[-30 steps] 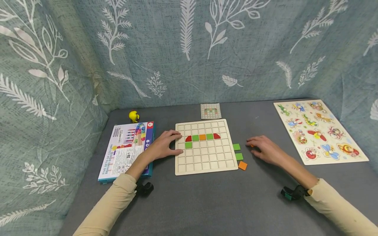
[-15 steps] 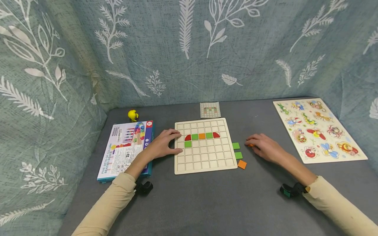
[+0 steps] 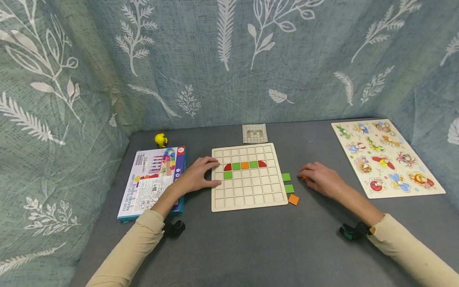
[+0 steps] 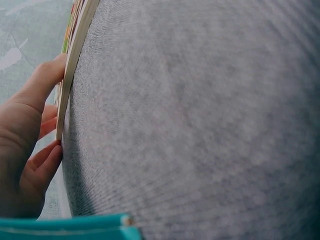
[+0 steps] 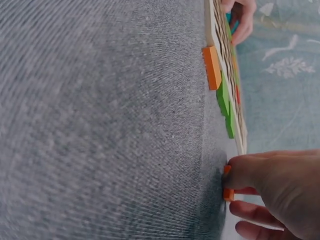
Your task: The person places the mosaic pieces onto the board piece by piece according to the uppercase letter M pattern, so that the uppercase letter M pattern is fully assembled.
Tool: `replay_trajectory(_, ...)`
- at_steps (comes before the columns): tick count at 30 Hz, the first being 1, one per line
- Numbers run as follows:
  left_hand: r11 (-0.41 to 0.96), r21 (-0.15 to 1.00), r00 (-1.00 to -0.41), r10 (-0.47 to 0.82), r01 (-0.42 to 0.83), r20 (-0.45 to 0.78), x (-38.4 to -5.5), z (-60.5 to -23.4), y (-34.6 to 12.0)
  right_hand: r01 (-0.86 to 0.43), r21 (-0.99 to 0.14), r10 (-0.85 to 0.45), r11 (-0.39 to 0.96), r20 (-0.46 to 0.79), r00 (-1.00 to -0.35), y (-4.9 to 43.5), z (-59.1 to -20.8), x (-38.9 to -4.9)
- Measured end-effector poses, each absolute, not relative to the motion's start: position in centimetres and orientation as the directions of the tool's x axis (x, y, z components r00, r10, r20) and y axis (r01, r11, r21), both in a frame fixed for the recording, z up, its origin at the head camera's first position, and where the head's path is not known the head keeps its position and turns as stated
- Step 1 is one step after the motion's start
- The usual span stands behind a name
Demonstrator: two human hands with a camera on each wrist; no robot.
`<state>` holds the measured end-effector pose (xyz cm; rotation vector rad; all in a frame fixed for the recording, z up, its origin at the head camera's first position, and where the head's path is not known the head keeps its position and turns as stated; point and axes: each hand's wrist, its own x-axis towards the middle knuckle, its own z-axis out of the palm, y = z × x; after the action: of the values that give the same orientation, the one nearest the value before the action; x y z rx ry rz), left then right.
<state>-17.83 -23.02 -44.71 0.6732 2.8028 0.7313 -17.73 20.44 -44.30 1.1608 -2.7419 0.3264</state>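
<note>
A pale wooden grid board (image 3: 247, 192) lies on the grey table. One row holds a red rounded tile (image 3: 227, 167) at the left, green tiles, an orange tile (image 3: 245, 165) and a red rounded tile (image 3: 262, 164) at the right; another green tile (image 3: 228, 175) sits below the left end. My left hand (image 3: 196, 175) touches the board's left edge, thumb and fingers spread apart. Right of the board, my right hand (image 3: 320, 180) pinches a small orange tile (image 5: 228, 194) at the tabletop, partly hidden by the fingers. Two green tiles (image 3: 285, 177) and an orange square tile (image 3: 293, 199) lie beside the board's right edge.
Behind the board is a small pattern card (image 3: 255, 133). A toy box (image 3: 152, 179) lies at the left, near a yellow toy (image 3: 161, 140). An animal puzzle board (image 3: 387, 159) lies at the far right. A patterned curtain (image 3: 201, 79) hangs behind the table.
My right thumb and fingers have drawn a little closer together around the orange tile. The left hand and the board have stayed in place.
</note>
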Motion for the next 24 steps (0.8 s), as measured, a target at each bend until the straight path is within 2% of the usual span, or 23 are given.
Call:
replay_trajectory(10,0.774,0.494,-0.881,0.471,0.396,-0.032,-17.8,-44.8,-23.1,-0.726,-0.128,-0.674,0.676,0.292,-0.679,20.4,-44.2,-18.1)
replay_trajectory(20,0.772,0.505,-0.884,0.466,0.385,-0.039,-17.8,-45.0,-23.1,-0.79,-0.194,-0.686,0.581,0.406,-0.604,19.4,-44.4,-18.2)
replay_trajectory(24,0.769,0.507,-0.883,0.469,0.389,-0.033,-17.8,-45.0,-23.1,-0.794,-0.206,-0.67,0.572,0.442,-0.597,19.3,-44.6,-18.3)
